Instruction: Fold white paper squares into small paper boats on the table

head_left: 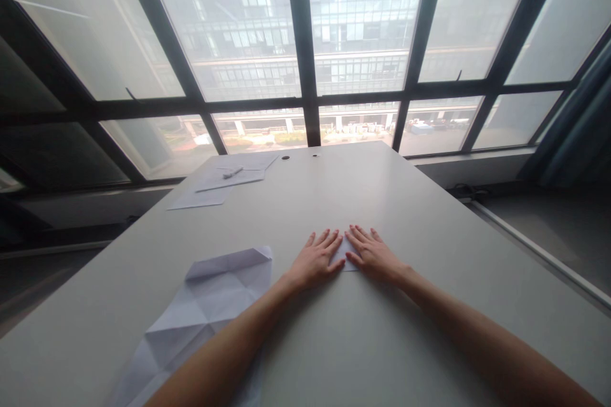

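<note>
My left hand (317,259) and my right hand (372,253) lie flat side by side on the grey table (382,191), fingers stretched out. Both press down on a small folded piece of white paper (344,257), of which only a sliver shows between the hands. A larger creased sheet of white paper (210,305) lies to the left of my left forearm, partly under it.
At the table's far left lie several flat sheets of paper (224,183) with a white pen (233,172) on top. Two small round holes (285,157) sit near the far edge. Large windows with dark frames stand behind the table.
</note>
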Tool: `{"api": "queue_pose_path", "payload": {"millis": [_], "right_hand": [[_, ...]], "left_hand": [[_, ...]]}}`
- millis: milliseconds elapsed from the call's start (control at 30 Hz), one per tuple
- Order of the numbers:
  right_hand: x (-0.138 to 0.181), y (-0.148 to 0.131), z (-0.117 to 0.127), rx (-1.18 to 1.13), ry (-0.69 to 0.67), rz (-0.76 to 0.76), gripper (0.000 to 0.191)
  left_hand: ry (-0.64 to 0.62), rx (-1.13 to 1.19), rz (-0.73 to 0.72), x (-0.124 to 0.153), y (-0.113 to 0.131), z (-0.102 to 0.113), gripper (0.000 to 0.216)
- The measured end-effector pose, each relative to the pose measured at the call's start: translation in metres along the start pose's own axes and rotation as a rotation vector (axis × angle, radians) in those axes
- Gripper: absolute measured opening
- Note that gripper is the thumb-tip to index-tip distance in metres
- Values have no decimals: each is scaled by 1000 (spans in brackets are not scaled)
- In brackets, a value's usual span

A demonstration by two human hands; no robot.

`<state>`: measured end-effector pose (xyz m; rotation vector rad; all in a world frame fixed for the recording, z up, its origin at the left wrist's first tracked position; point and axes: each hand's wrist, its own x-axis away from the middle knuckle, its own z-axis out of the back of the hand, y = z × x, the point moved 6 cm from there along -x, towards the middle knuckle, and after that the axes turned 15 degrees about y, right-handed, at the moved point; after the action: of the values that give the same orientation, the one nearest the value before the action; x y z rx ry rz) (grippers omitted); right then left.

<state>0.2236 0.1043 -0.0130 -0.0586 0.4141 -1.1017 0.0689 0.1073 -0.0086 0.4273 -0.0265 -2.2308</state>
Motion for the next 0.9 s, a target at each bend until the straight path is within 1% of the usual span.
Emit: {"api": "queue_pose_path", "payload": {"millis": [333, 633, 900], "right_hand": [[0, 1, -1, -6, 0, -4, 69], [0, 0, -2, 22, 0, -7, 74], [0, 2, -2, 21, 11, -51, 75]], "left_hand": [[5, 9, -4, 0, -1, -1, 71], [1, 7, -1, 0, -1, -1, 70], [21, 6, -1, 0, 0, 0, 67]]}}
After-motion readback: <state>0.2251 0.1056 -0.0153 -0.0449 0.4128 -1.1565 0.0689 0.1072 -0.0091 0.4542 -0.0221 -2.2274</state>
